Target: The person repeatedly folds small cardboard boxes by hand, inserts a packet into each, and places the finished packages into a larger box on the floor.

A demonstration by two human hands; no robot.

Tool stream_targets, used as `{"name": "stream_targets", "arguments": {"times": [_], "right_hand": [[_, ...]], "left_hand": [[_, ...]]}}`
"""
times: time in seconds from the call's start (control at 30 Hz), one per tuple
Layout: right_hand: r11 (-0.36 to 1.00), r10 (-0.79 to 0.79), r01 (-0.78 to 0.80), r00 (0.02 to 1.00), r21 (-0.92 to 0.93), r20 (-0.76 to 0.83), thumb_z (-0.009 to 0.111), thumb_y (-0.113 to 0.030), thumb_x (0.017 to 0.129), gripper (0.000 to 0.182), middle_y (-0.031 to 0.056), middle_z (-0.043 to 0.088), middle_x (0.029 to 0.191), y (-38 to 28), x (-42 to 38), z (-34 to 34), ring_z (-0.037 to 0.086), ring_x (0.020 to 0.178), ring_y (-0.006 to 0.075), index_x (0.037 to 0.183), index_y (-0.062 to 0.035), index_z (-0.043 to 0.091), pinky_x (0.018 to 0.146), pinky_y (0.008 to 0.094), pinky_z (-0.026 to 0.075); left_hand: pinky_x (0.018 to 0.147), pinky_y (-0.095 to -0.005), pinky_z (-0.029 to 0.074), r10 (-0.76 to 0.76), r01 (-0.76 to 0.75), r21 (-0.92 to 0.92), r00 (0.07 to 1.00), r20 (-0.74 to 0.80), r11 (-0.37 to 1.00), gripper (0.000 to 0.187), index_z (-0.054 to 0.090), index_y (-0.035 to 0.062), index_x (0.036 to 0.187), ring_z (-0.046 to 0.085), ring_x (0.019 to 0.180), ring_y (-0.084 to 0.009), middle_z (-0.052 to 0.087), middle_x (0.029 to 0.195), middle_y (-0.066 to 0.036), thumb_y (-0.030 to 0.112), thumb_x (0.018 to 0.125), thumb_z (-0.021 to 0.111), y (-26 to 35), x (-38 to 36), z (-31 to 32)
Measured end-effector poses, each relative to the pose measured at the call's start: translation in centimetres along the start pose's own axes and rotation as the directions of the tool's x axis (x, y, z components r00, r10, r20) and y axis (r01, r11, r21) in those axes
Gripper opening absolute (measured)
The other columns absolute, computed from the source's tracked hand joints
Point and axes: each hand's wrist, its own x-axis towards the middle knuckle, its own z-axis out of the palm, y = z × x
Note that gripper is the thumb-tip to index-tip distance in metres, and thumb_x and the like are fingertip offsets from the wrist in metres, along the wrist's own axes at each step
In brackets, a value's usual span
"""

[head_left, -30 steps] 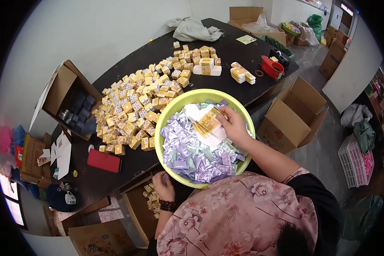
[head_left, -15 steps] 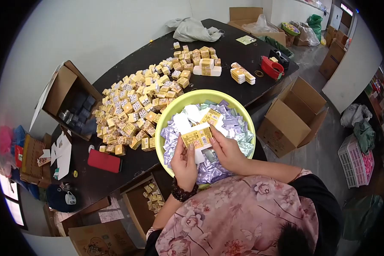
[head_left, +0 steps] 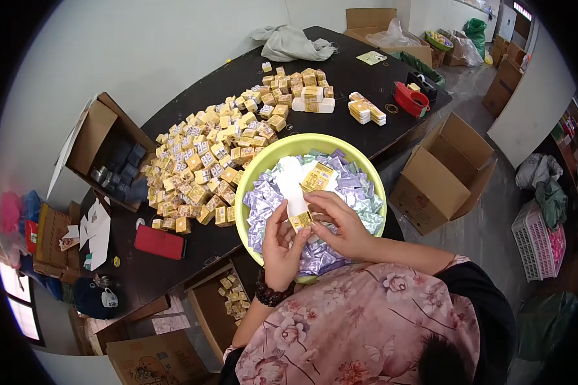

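Over the yellow-green basin point(head_left: 313, 138), my left hand point(head_left: 280, 250) and my right hand point(head_left: 345, 231) pinch a small yellow-and-white carton point(head_left: 301, 221) between them. Fingers and thumbs of both hands press on its sides, and part of it is covered by them. Purple and pale green sachets point(head_left: 262, 196) fill the basin. On top of these lie white flat cartons point(head_left: 290, 171) and a yellow printed one point(head_left: 318, 176), just beyond my fingertips.
A large heap of small yellow boxes point(head_left: 202, 157) covers the dark table point(head_left: 173, 109) to the left. Stacked flat cartons point(head_left: 367, 110), a red tape dispenser point(head_left: 411, 99) and a red phone case point(head_left: 158, 242) lie around. An open cardboard box point(head_left: 430, 186) stands on the right.
The carton was held flat and wide with its printed face up; now it looks narrower and folded. My right hand has shifted slightly, its fingers now curled over the carton.
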Motion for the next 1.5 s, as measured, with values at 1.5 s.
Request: {"name": "stream_targets", "arguments": {"times": [1.5], "right_hand": [[0.849,0.322,-0.317,0.945,0.423,0.062,0.061,-0.001,0.091,0.007,0.0102,0.061,0.106,0.2,-0.7,-0.2,0.061,0.097,0.0152,0.096,0.0028,0.063,0.084,0.0271,0.05]], "left_hand": [[0.097,-0.0287,0.05,-0.087,0.068,0.08,0.964,0.253,0.994,0.035,0.055,-0.0024,0.118,0.054,0.117,-0.0189,0.052,0.124,-0.012,-0.014,0.085,0.059,0.9,-0.6,-2.0]]}}
